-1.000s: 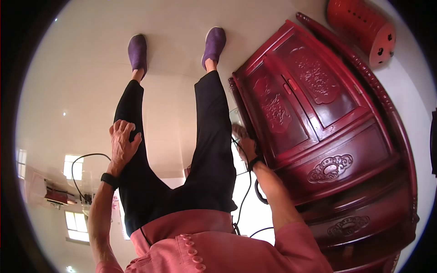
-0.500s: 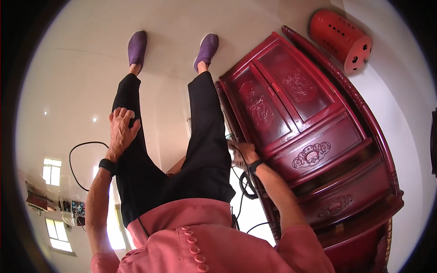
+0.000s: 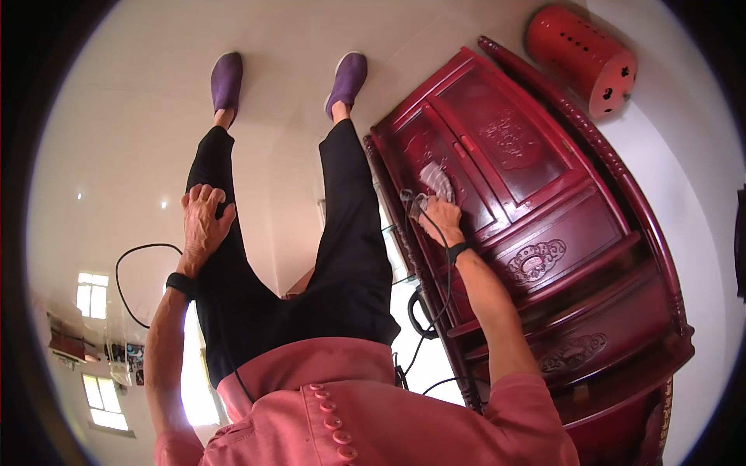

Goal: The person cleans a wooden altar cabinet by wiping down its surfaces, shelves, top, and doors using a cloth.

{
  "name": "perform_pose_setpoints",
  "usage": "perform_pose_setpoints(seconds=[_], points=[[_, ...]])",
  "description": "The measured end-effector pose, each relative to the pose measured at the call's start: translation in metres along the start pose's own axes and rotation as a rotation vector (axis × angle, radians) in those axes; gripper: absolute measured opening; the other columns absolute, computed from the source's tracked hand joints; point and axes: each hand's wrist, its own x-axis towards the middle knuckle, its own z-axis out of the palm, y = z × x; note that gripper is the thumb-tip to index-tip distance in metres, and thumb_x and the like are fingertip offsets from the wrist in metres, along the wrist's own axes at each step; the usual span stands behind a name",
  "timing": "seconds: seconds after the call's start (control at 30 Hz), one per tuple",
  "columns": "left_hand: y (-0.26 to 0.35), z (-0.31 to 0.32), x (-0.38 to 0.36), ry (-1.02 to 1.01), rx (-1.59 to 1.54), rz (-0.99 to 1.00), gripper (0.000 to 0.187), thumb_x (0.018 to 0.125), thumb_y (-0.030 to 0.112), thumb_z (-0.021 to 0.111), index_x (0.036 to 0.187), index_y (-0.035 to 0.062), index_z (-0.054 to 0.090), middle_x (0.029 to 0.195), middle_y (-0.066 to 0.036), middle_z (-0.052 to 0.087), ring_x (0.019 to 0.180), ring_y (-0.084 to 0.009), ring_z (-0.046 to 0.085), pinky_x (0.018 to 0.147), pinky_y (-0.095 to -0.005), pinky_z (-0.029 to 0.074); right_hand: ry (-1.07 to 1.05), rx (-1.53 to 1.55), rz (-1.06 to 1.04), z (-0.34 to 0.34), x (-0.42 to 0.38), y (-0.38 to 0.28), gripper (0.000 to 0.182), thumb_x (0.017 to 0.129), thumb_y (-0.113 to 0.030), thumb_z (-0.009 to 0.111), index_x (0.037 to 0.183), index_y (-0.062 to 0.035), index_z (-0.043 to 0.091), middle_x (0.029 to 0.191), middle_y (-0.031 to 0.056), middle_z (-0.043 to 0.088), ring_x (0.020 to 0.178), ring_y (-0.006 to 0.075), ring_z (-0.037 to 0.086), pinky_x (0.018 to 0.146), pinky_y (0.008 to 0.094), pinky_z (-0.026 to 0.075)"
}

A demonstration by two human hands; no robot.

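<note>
My right hand (image 3: 439,220) is closed on a grey-and-white cloth (image 3: 437,181), whose free part lies against the left door (image 3: 451,167) of a dark red carved wooden cabinet (image 3: 563,206). A thin black cable (image 3: 449,287) runs past this hand and its black wristband. Over on my left knee, my left hand (image 3: 205,217) rests with its fingers bent loosely over the black trousers (image 3: 217,167); nothing shows in it.
A red drum-shaped stool (image 3: 571,54) with cut-out holes stands beyond the cabinet, near the white wall. Black cable loops (image 3: 124,268) show beside my left forearm. Purple shoes (image 3: 346,78) stand on the shiny pale floor (image 3: 287,54).
My right hand has moved up from beside my thigh onto the cabinet door, bringing the cloth into clear view. My left hand stays on the knee.
</note>
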Motion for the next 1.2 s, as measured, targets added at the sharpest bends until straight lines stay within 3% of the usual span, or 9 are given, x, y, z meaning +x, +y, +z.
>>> perform_pose_setpoints(seconds=[0.13,0.3,0.37,0.57,0.7,0.8,0.93,1.07,1.2], points=[[0.0,0.0,-0.001,0.052,-0.022,0.006,0.02,0.07,0.012,0.066,0.083,0.0071,0.051,0.083,-0.009,0.05,0.095,-0.0322,0.049,0.083,-0.0437,0.034,-0.202,0.051,0.1,-0.025,-0.022,0.002,0.032,0.078,-0.025,0.053,0.094,0.0,0.064,0.088,0.021,0.067,0.082,0.0319,0.067,0.067,0.0428,0.053],[-0.002,0.003,-0.003,0.085,-0.062,-0.028,0.019,0.071,0.012,0.064,0.082,0.0072,0.05,0.083,-0.01,0.05,0.094,-0.0321,0.049,0.082,-0.0439,0.035,-0.459,0.01,0.114,-0.048,-0.063,-0.007,0.044,0.075,-0.046,0.065,0.094,-0.0062,0.069,0.096,0.0172,0.067,0.092,0.0322,0.065,0.077,0.0429,0.052],[-0.004,0.004,-0.003,0.097,-0.052,-0.033,0.019,0.071,0.012,0.064,0.082,0.007,0.05,0.083,-0.01,0.05,0.094,-0.0319,0.048,0.082,-0.0438,0.035,-0.569,-0.049,0.091,-0.056,-0.067,-0.012,0.048,0.076,-0.05,0.062,0.098,-0.0078,0.07,0.102,0.0151,0.067,0.096,0.0326,0.063,0.081,0.0434,0.051],[0.006,-0.004,0.001,0.077,-0.064,-0.076,0.018,0.072,0.011,0.064,0.082,0.0064,0.049,0.083,-0.01,0.05,0.096,-0.0321,0.048,0.083,-0.044,0.035,-0.693,-0.062,0.02,-0.1,-0.042,0.02,0.047,0.074,-0.047,0.06,0.104,-0.0118,0.068,0.106,0.0165,0.065,0.104,0.0318,0.061,0.087,0.0428,0.048],[0.014,-0.008,0.003,0.045,-0.038,-0.09,0.018,0.072,0.011,0.064,0.082,0.0062,0.05,0.084,-0.01,0.05,0.097,-0.0327,0.048,0.084,-0.0444,0.035,-0.43,-0.056,-0.096,-0.167,0.003,0.079,0.052,0.076,-0.057,0.055,0.092,-0.0101,0.071,0.091,0.0162,0.067,0.09,0.0324,0.064,0.079,0.04,0.051],[0.019,-0.01,0.005,0.026,-0.014,-0.095,0.018,0.073,0.011,0.064,0.082,0.0059,0.05,0.084,-0.011,0.05,0.097,-0.0326,0.048,0.084,-0.0446,0.035,-0.252,-0.308,0.159,-0.229,0.036,0.097,0.046,0.077,-0.052,0.058,0.094,-0.0116,0.071,0.097,0.0143,0.068,0.091,0.0298,0.066,0.079,0.0415,0.052],[0.023,-0.011,0.008,-0.028,0.026,-0.109,0.018,0.073,0.011,0.064,0.083,0.0054,0.05,0.085,-0.011,0.05,0.097,-0.0319,0.048,0.084,-0.0447,0.035,0.188,-0.456,0.204,-0.253,0.061,0.158,0.039,0.076,-0.045,0.067,0.093,-0.0097,0.064,0.083,0.0112,0.068,0.08,0.0243,0.068,0.064,0.0385,0.054],[0.024,-0.006,0.009,-0.024,0.037,-0.1,0.018,0.073,0.011,0.064,0.083,0.0054,0.05,0.085,-0.01,0.05,0.097,-0.0313,0.049,0.084,-0.0446,0.035,0.238,-0.428,0.209,-0.24,0.058,0.176,0.041,0.077,-0.043,0.067,0.095,-0.007,0.063,0.085,0.0129,0.068,0.081,0.0288,0.067,0.068,0.0399,0.054],[0.02,-0.006,0.008,0.011,0.025,-0.089,0.018,0.072,0.011,0.064,0.082,0.0061,0.05,0.083,-0.01,0.05,0.094,-0.0306,0.049,0.082,-0.0438,0.035,0.056,-0.251,0.314,-0.226,0.032,0.147,0.04,0.078,-0.044,0.063,0.093,-0.0061,0.068,0.093,0.0156,0.068,0.087,0.0314,0.066,0.073,0.0422,0.053]])
